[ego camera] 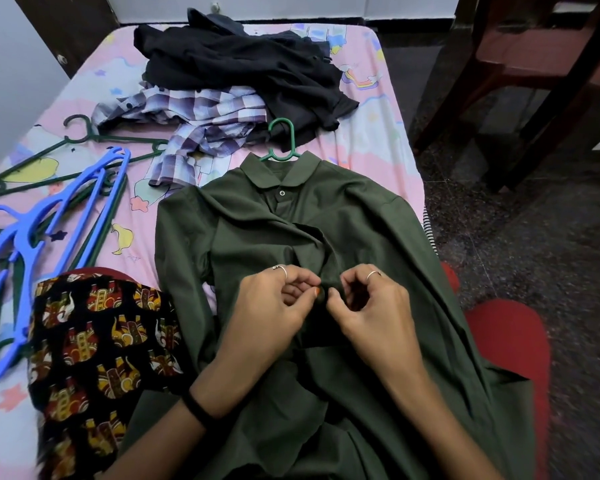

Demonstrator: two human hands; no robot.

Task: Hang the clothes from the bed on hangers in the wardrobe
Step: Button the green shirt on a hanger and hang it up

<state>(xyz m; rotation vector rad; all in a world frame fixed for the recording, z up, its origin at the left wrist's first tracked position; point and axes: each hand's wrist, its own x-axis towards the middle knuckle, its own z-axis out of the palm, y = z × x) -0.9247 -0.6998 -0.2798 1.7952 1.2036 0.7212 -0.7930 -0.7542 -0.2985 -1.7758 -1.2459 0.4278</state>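
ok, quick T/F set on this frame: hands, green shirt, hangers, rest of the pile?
1. Both hands, left and right, pinch the front of the green shirt at mid-chest. True.
2. The green shirt has no hanger in it. False: a green hanger hook sticks out above its collar.
3. The blue hangers lie on the bed to the left of the green shirt. True.
4. The checked shirt is already on a hanger. False: it lies crumpled on the bed, partly under the black clothes.
5. The shirt's top collar button is open. False: it looks fastened.
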